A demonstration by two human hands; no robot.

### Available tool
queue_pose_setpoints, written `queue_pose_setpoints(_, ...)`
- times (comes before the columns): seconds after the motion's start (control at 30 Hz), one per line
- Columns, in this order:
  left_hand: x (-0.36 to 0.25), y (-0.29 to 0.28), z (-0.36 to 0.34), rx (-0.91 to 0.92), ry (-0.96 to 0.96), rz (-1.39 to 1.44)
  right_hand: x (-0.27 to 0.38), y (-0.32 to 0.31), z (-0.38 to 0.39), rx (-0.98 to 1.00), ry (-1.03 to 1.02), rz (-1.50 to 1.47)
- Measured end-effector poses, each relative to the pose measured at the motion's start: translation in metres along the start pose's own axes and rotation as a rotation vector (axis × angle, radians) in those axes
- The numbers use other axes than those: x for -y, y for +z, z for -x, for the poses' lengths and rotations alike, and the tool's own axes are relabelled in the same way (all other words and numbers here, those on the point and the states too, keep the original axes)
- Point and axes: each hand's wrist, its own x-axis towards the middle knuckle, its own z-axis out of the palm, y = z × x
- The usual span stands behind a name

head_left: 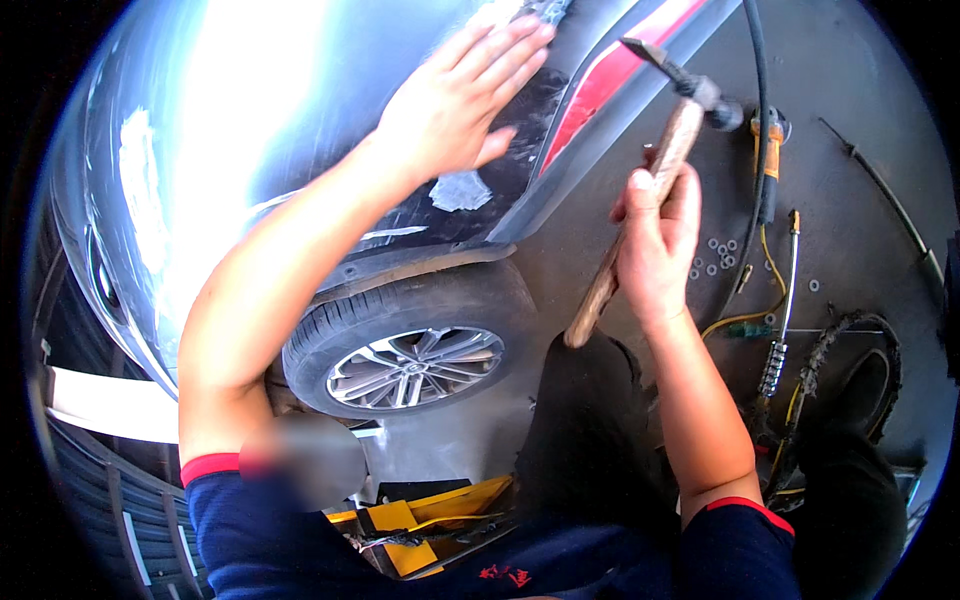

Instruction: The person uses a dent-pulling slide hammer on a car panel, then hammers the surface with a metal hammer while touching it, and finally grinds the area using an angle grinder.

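Observation:
My right hand (655, 240) is closed round the wooden handle of a hammer (680, 140). The hammer's dark metal head, narrow at one end and round at the other, points up over the floor. My left hand (465, 95) lies flat with fingers stretched out on the dark car body panel (540, 105), above the wheel arch. Below that hand, a pale filler patch (460, 191) shows on the scraped panel. Beside the panel runs a red light strip (605, 80). Under the arch sits a tyre with a silver spoked wheel (415, 368).
On the floor at the right lie an orange and black power tool (770, 150), a metal rod with a spring-like coil (785, 300), several washers (720, 250), and hoses (760, 60). A yellow frame (400, 520) stands near my left side. Another pale patch (143, 180) marks the car's far left.

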Motion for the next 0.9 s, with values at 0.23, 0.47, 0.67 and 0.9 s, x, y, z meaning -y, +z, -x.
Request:
queue_pose_setpoints(0.23,0.026,-0.005,-0.079,-0.201,0.087,-0.253,0.027,0.023,-0.018,-0.123,0.008,-0.694)
queue_pose_setpoints(0.47,0.03,-0.029,0.048,0.111,0.03,-0.054,0.025,0.065,0.009,-0.092,0.158,-0.617)
queue_pose_setpoints(0.67,0.155,-0.091,0.166,-0.167,-0.294,-0.362,0.018,0.092,0.021,0.057,0.093,-0.429)
queue_pose_setpoints(0.9,0.164,-0.081,0.168,-0.264,-0.302,-0.391,0.01,0.09,0.007,-0.003,0.059,-0.393)
